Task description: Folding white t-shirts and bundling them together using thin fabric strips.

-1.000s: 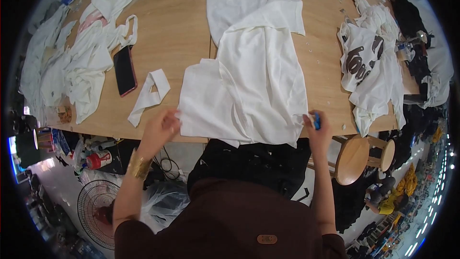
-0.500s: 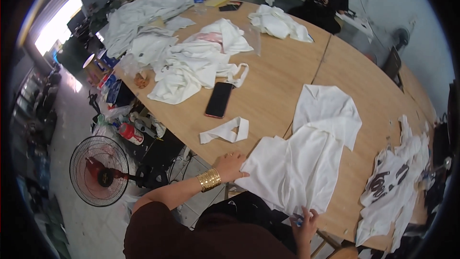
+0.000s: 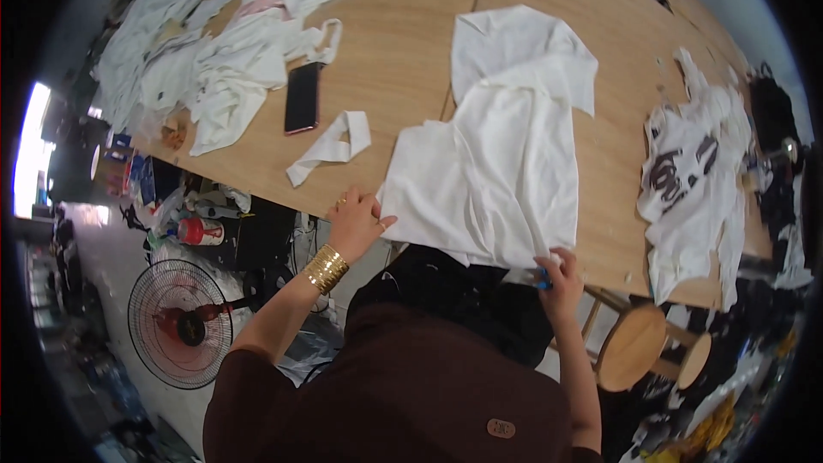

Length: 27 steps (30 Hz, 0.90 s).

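Note:
A white garment (image 3: 501, 163) lies spread on the wooden table (image 3: 403, 51), its lower hem hanging at the near edge. My left hand (image 3: 356, 221), with a gold bracelet on the wrist, pinches the garment's lower left corner. My right hand (image 3: 559, 279) grips the lower right hem and also holds a small blue object (image 3: 543, 281). A narrow white fabric strip (image 3: 330, 147) lies just left of the garment.
A black phone (image 3: 302, 96) lies beside a heap of white clothes (image 3: 223, 60) at the left. A white shirt with dark print (image 3: 686, 189) lies at the right edge. A round wooden stool (image 3: 633, 347) stands lower right, a floor fan (image 3: 180, 321) lower left.
The view swung left and back toward the garment. Both hands stay at the garment's lower edge, left at the corner, right at the hem.

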{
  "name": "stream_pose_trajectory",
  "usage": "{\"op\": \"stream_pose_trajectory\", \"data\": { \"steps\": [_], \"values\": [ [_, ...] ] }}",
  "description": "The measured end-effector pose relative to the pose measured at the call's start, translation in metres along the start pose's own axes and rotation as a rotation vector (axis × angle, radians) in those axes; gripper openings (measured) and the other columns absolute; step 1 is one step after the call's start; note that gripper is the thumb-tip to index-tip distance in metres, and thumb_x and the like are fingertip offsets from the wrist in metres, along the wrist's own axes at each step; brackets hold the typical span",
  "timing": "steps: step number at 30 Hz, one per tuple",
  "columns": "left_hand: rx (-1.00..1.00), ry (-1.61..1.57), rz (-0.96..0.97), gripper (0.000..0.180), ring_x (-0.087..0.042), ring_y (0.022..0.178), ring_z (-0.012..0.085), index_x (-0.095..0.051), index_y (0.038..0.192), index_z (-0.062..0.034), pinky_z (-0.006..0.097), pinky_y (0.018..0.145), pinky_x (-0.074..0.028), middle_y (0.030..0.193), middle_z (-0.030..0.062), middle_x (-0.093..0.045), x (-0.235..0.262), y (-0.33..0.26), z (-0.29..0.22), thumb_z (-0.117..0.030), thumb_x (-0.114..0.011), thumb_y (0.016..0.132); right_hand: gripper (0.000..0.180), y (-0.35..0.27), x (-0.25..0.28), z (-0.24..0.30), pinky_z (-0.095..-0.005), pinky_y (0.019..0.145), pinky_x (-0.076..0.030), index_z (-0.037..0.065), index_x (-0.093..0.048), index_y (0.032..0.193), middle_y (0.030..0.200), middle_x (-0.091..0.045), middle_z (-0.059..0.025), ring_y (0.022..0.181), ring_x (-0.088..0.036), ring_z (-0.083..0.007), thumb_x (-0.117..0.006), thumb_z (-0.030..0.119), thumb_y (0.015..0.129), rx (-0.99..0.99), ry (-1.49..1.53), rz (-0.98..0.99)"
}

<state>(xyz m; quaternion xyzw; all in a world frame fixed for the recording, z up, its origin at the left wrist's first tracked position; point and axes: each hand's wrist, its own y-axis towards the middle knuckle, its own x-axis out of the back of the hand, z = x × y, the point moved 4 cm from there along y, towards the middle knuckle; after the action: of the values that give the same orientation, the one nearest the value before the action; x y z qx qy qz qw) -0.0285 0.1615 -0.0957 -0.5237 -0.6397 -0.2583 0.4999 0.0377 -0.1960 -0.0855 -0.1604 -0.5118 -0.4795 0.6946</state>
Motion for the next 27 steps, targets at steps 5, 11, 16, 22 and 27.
{"op": "stream_pose_trajectory", "data": {
  "steps": [5, 11, 16, 22, 27],
  "values": [
    [-0.049, -0.496, -0.04, 0.028, -0.049, 0.071, 0.0228, -0.053, 0.074, -0.0022, 0.034, 0.064, -0.041, 0.081, 0.0082, -0.048, 0.007, 0.014, -0.001, -0.024, -0.07, 0.075, 0.041, -0.003, 0.01, 0.006, -0.0304, 0.052, -0.043, 0.016, -0.062, 0.096, 0.104, -0.055, -0.0054, 0.058, -0.051, -0.0168, -0.069, 0.004, 0.057, -0.034, 0.02, -0.064],
    [-0.239, -0.243, 0.053, 0.028, -0.052, 0.067, 0.0195, -0.053, 0.079, -0.0006, 0.031, 0.061, -0.044, 0.076, 0.0081, -0.051, 0.014, 0.049, 0.019, -0.021, -0.07, 0.076, 0.053, -0.011, -0.003, 0.026, -0.0318, 0.058, -0.047, 0.014, -0.056, 0.108, 0.111, -0.053, -0.0054, 0.07, -0.058, -0.022, -0.071, 0.012, 0.057, 0.282, 0.001, 0.056],
    [-0.057, -0.5, 0.179, 0.037, -0.061, 0.081, 0.0192, -0.058, 0.093, 0.0026, 0.03, 0.075, -0.047, 0.097, 0.0107, -0.063, 0.0, 0.042, 0.009, -0.028, -0.07, 0.076, 0.056, -0.008, -0.005, 0.01, -0.0362, 0.063, -0.05, 0.015, -0.051, 0.113, 0.116, -0.049, -0.0064, 0.078, -0.059, -0.0262, -0.07, 0.009, 0.061, 0.007, 0.003, 0.235],
    [-0.12, -0.782, 0.422, 0.04, -0.058, 0.088, 0.0125, -0.055, 0.113, 0.0004, 0.026, 0.078, -0.045, 0.098, 0.004, -0.063, 0.095, 0.032, -0.056, -0.029, -0.06, 0.086, 0.042, 0.005, 0.026, -0.04, -0.0311, 0.05, -0.048, 0.008, -0.047, 0.116, 0.089, -0.056, -0.0065, 0.061, -0.059, -0.0195, -0.06, 0.008, 0.076, -0.287, 0.432, 0.061],
    [-0.496, -1.65, 0.213, 0.045, -0.053, 0.109, 0.02, -0.041, 0.127, -0.0012, 0.033, 0.094, -0.042, 0.124, 0.0111, -0.049, 0.223, 0.032, -0.115, -0.017, -0.057, 0.087, 0.036, 0.088, 0.207, -0.024, -0.0258, 0.047, -0.048, 0.005, -0.044, 0.123, 0.092, -0.059, -0.0076, 0.064, -0.06, -0.014, -0.048, 0.015, 0.089, -0.389, 0.95, -0.565]
  ]
}}
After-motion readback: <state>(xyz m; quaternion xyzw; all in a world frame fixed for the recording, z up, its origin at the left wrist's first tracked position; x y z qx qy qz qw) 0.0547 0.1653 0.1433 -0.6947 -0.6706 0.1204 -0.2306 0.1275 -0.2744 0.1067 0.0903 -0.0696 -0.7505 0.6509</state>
